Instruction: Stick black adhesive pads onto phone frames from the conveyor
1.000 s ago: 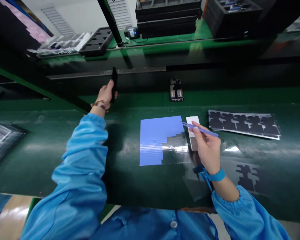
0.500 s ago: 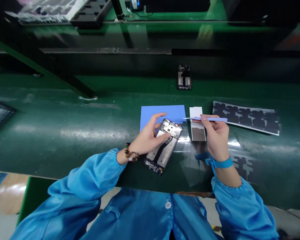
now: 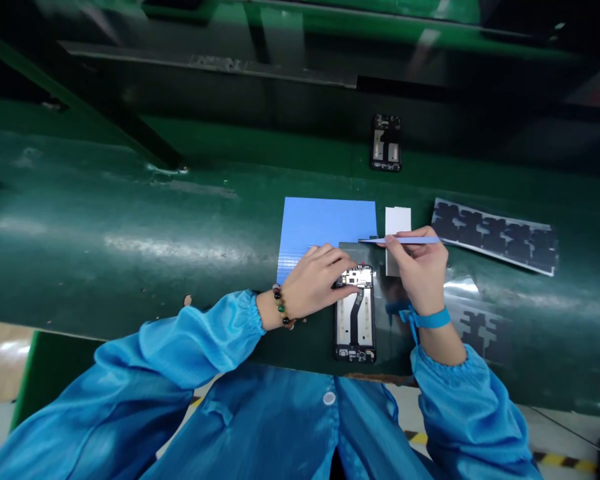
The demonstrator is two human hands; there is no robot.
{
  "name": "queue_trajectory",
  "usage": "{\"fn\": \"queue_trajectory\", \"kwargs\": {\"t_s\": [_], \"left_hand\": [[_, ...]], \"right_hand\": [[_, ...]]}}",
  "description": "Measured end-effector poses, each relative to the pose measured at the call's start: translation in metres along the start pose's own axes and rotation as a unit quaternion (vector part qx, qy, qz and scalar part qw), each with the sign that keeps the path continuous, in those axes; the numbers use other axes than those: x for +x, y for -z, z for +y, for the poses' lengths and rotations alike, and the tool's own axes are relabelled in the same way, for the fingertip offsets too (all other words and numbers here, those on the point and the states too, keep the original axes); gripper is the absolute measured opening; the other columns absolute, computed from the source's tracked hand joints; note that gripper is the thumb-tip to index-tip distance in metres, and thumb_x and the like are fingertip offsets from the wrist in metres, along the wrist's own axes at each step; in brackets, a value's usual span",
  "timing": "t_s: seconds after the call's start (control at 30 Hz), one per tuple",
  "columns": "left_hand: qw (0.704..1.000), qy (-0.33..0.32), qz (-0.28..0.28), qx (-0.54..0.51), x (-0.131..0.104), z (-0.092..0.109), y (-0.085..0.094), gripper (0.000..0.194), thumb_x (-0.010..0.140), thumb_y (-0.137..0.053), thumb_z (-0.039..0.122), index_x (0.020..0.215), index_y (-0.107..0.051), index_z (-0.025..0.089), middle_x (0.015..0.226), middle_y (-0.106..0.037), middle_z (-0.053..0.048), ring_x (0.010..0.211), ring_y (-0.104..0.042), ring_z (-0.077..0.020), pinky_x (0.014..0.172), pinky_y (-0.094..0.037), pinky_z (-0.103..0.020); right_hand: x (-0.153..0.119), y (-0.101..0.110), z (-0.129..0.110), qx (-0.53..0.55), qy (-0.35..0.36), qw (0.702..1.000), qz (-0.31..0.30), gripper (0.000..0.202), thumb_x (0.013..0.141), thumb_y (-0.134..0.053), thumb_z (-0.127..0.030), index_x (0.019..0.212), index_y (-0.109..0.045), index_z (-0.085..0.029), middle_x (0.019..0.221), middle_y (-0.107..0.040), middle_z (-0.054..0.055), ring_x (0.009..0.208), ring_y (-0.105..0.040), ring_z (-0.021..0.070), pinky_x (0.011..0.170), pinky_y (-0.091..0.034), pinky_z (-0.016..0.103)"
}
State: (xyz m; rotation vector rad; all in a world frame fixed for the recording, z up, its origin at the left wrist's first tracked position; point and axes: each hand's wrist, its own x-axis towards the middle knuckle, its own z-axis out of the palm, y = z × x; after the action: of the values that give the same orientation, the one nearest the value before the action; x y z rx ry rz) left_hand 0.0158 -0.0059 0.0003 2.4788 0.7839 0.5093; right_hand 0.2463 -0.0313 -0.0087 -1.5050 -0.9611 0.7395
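An opened phone [image 3: 347,320], its back cover off and inner parts showing, lies upright on the table close to the front edge. My left hand [image 3: 313,283] holds it near the top, fingertips at the upper end and thumb across the board area. In my right hand [image 3: 420,267] is a pair of lilac tweezers [image 3: 415,241], pinched and pointing left. Their tips are above the phone, at the lower right corner of a blue sheet [image 3: 330,220]. A small dark piece shows at the tips; whether they grip it I cannot tell. Beneath my right hand lies a white strip [image 3: 398,219].
A second opened phone [image 3: 386,143] lies farther back. To the right is a sheet of dark die-cut stickers [image 3: 495,233], with a clear film [image 3: 483,330] bearing dark shapes nearer me. A dark post [image 3: 125,120] stands at the left.
The phone has turned from tilted to upright and shifted right, with my left hand on it. The tweezers remain in my right hand, their tips slightly left. The view has tilted down.
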Motion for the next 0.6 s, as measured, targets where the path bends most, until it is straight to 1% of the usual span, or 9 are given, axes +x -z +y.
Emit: {"fn": "queue_trajectory", "kwargs": {"t_s": [0.1, 0.17, 0.23, 0.3, 0.43, 0.5, 0.6], "left_hand": [[1.0, -0.011, -0.009, 0.025, -0.001, 0.001, 0.003, 0.036, 0.103, -0.067, 0.047, 0.126, -0.066, 0.019, 0.122, -0.073, -0.007, 0.112, -0.063, -0.0253, 0.089, -0.044, -0.041], [1.0, -0.012, -0.012, 0.025, -0.003, 0.001, 0.006, 0.035, 0.104, -0.066, 0.045, 0.127, -0.065, 0.019, 0.123, -0.073, -0.007, 0.113, -0.063, -0.0254, 0.091, -0.042, -0.041], [1.0, -0.01, -0.011, 0.021, -0.005, -0.001, 0.01, 0.034, 0.103, -0.067, 0.043, 0.127, -0.065, 0.02, 0.125, -0.073, -0.007, 0.114, -0.063, -0.0254, 0.092, -0.042, -0.041], [1.0, -0.011, -0.007, 0.01, -0.006, -0.002, 0.013, 0.033, 0.101, -0.068, 0.04, 0.128, -0.066, 0.02, 0.127, -0.073, -0.007, 0.115, -0.063, -0.0253, 0.092, -0.042, -0.041], [0.999, -0.031, -0.002, -0.024, -0.007, -0.004, 0.012, 0.033, 0.098, -0.07, 0.03, 0.129, -0.066, 0.021, 0.133, -0.072, -0.006, 0.117, -0.064, -0.0236, 0.096, -0.042, -0.04], [0.999, -0.037, -0.001, -0.034, -0.007, -0.003, 0.011, 0.033, 0.097, -0.069, 0.026, 0.129, -0.066, 0.022, 0.135, -0.071, -0.005, 0.118, -0.064, -0.023, 0.097, -0.042, -0.04], [0.999, -0.042, 0.004, -0.034, -0.007, -0.003, 0.009, 0.031, 0.098, -0.067, 0.026, 0.128, -0.066, 0.022, 0.135, -0.071, -0.004, 0.119, -0.064, -0.0228, 0.098, -0.043, -0.041]], "right_hand": [[-0.001, 0.0, -0.003, 0.017, -0.004, 1.0, 0.006, 0.034, 0.081, -0.087, -0.043, 0.089, -0.059, -0.027, 0.084, -0.076, -0.001, 0.08, -0.08, 0.0216, 0.085, -0.065, 0.041], [-0.008, 0.003, -0.008, 0.03, -0.01, 0.999, 0.022, 0.033, 0.082, -0.087, -0.041, 0.087, -0.057, -0.027, 0.085, -0.076, -0.001, 0.08, -0.08, 0.0217, 0.088, -0.065, 0.043], [-0.022, 0.01, -0.012, 0.04, -0.017, 0.998, 0.039, 0.034, 0.083, -0.086, -0.039, 0.085, -0.055, -0.027, 0.086, -0.075, -0.001, 0.081, -0.08, 0.0217, 0.09, -0.064, 0.045], [-0.042, 0.017, -0.014, 0.046, -0.025, 0.997, 0.048, 0.036, 0.082, -0.088, -0.037, 0.083, -0.053, -0.027, 0.087, -0.075, -0.001, 0.084, -0.079, 0.0214, 0.091, -0.063, 0.045], [-0.077, 0.024, -0.014, 0.038, -0.037, 0.998, 0.044, 0.036, 0.082, -0.088, -0.034, 0.083, -0.054, -0.025, 0.09, -0.077, 0.001, 0.093, -0.078, 0.0221, 0.095, -0.061, 0.045], [-0.085, 0.023, -0.013, 0.022, -0.036, 0.998, 0.035, 0.034, 0.083, -0.087, -0.034, 0.082, -0.055, -0.025, 0.09, -0.077, 0.003, 0.095, -0.078, 0.0234, 0.096, -0.06, 0.046], [-0.087, 0.018, -0.012, 0.006, -0.031, 0.999, 0.025, 0.031, 0.084, -0.086, -0.035, 0.082, -0.057, -0.025, 0.089, -0.076, 0.003, 0.097, -0.077, 0.0243, 0.095, -0.06, 0.046]]}}
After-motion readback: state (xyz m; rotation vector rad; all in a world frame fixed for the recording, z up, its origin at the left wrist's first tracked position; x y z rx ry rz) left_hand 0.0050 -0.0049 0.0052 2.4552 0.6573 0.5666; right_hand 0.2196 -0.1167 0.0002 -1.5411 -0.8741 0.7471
